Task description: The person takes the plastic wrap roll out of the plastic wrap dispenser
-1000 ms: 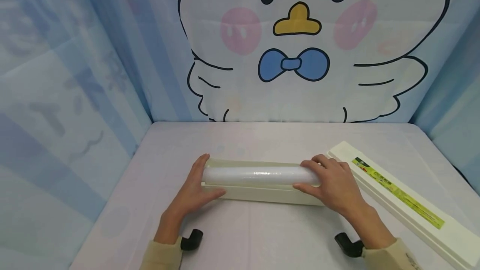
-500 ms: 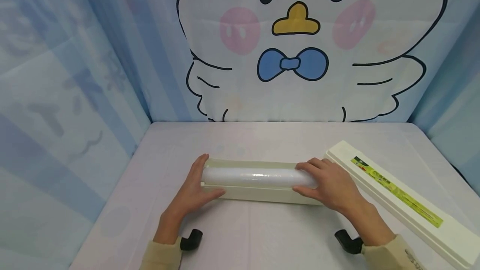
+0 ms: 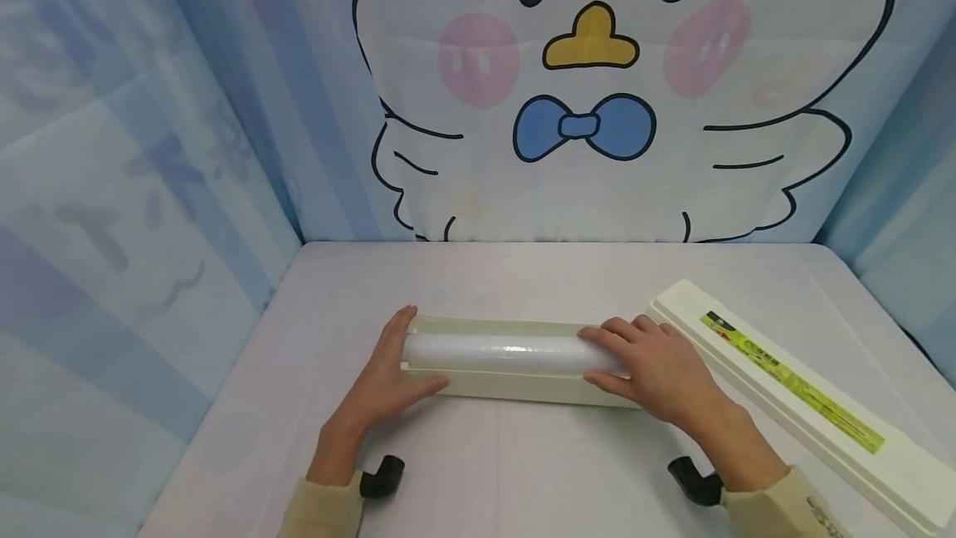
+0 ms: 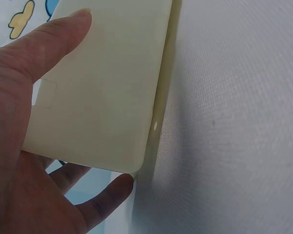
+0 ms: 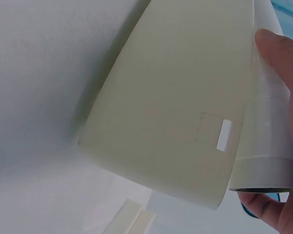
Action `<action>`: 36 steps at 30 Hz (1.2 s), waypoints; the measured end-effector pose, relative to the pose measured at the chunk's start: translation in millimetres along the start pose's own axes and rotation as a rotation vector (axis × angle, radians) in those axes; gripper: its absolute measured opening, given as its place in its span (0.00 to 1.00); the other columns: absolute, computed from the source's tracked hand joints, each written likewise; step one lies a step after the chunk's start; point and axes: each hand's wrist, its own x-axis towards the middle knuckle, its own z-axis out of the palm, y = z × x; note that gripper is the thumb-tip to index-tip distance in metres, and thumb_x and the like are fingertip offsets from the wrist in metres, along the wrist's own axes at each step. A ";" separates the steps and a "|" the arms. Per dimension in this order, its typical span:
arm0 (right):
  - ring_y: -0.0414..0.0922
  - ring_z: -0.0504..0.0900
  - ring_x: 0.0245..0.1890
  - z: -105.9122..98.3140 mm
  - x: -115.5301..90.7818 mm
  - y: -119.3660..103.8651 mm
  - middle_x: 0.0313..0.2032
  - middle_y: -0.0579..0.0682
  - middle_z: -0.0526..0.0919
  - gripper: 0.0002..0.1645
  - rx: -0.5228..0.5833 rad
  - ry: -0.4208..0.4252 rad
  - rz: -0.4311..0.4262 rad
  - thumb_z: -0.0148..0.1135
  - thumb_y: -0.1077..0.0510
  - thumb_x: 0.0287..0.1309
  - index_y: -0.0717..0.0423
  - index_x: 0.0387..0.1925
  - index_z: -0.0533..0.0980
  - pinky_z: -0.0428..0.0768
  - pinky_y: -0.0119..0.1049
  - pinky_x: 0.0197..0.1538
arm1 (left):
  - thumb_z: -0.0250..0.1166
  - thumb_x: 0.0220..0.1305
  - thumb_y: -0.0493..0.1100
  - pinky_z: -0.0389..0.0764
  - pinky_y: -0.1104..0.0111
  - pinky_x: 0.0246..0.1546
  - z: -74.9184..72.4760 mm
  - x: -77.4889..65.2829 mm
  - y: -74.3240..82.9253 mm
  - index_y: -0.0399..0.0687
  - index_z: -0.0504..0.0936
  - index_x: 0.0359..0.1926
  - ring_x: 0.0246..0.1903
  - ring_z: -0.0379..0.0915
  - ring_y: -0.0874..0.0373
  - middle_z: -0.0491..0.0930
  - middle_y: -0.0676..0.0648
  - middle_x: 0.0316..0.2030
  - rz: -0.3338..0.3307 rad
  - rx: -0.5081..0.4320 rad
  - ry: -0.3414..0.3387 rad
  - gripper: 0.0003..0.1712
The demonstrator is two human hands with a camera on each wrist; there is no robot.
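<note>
A white, shiny roll of plastic wrap point(image 3: 508, 349) lies lengthwise in an open cream-coloured box point(image 3: 515, 386) at the middle of the table. My left hand point(image 3: 377, 380) grips the box's left end, the thumb on the front wall and the fingers round the end, as the left wrist view also shows on the box point(image 4: 102, 83). At the other end my right hand point(image 3: 665, 372) holds the roll between thumb and fingers. In the right wrist view, the end of the roll point(image 5: 266, 131) stands up beside the box wall point(image 5: 176, 87). The right hand covers that end in the head view.
A long cream lid point(image 3: 821, 388) with a yellow-green label lies slantwise on the right of the white-covered table point(image 3: 485, 471). Behind the table hangs a curtain point(image 3: 582, 198) with a cartoon print. Black wrist mounts point(image 3: 382, 477) sit at both sleeves.
The fingers of my right hand have shifted slightly left along the roll. My left hand and the box have hardly moved.
</note>
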 end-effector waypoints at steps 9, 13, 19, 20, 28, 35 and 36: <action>0.51 0.77 0.43 4.5 -0.8 2.3 0.50 0.48 0.81 0.30 -0.031 0.097 -0.073 0.70 0.39 0.57 0.44 0.59 0.79 0.74 0.49 0.41 | 0.79 0.52 0.55 0.54 0.45 0.70 -0.6 0.0 -1.6 0.46 0.45 0.80 0.75 0.46 0.45 0.44 0.42 0.78 -0.002 0.002 -0.003 0.66; 0.51 0.77 0.42 7.1 -2.5 5.2 0.49 0.48 0.81 0.31 -0.035 0.140 -0.092 0.69 0.38 0.57 0.44 0.59 0.79 0.74 0.50 0.40 | 0.79 0.52 0.55 0.55 0.45 0.70 -0.5 0.2 -2.2 0.47 0.45 0.80 0.74 0.46 0.45 0.44 0.43 0.78 0.001 0.001 -0.006 0.66; 0.49 0.75 0.41 9.3 -5.4 9.4 0.49 0.47 0.81 0.30 -0.018 0.172 -0.097 0.65 0.35 0.61 0.44 0.59 0.79 0.73 0.50 0.40 | 0.79 0.53 0.53 0.54 0.46 0.70 -1.5 0.1 -1.8 0.46 0.45 0.80 0.75 0.44 0.46 0.44 0.42 0.78 0.010 -0.004 -0.010 0.66; 0.49 0.75 0.41 9.3 -6.0 10.0 0.49 0.47 0.81 0.30 -0.013 0.175 -0.096 0.65 0.35 0.61 0.44 0.59 0.79 0.73 0.49 0.39 | 0.79 0.53 0.53 0.54 0.46 0.70 -1.6 0.0 -1.5 0.46 0.45 0.80 0.75 0.44 0.46 0.44 0.42 0.78 0.012 -0.006 -0.010 0.65; 0.48 0.75 0.40 7.0 -9.3 14.1 0.48 0.46 0.82 0.31 0.026 0.159 -0.060 0.72 0.40 0.54 0.46 0.58 0.80 0.73 0.47 0.38 | 0.78 0.53 0.53 0.54 0.44 0.70 -1.6 1.7 -1.7 0.43 0.46 0.80 0.74 0.46 0.43 0.46 0.39 0.78 0.042 -0.014 -0.004 0.65; 0.51 0.78 0.44 3.2 -11.3 17.1 0.49 0.47 0.82 0.31 0.038 0.179 -0.054 0.73 0.40 0.54 0.45 0.58 0.79 0.75 0.51 0.39 | 0.79 0.52 0.53 0.58 0.44 0.68 -2.3 1.3 -1.9 0.46 0.46 0.80 0.72 0.50 0.43 0.46 0.40 0.77 0.024 -0.024 0.000 0.65; 0.52 0.78 0.44 2.4 -11.6 17.4 0.49 0.47 0.82 0.30 0.040 0.184 -0.054 0.72 0.40 0.55 0.45 0.58 0.79 0.74 0.50 0.38 | 0.79 0.52 0.52 0.59 0.44 0.67 -2.5 1.1 -1.6 0.46 0.46 0.80 0.71 0.52 0.43 0.47 0.40 0.77 0.020 -0.026 0.003 0.65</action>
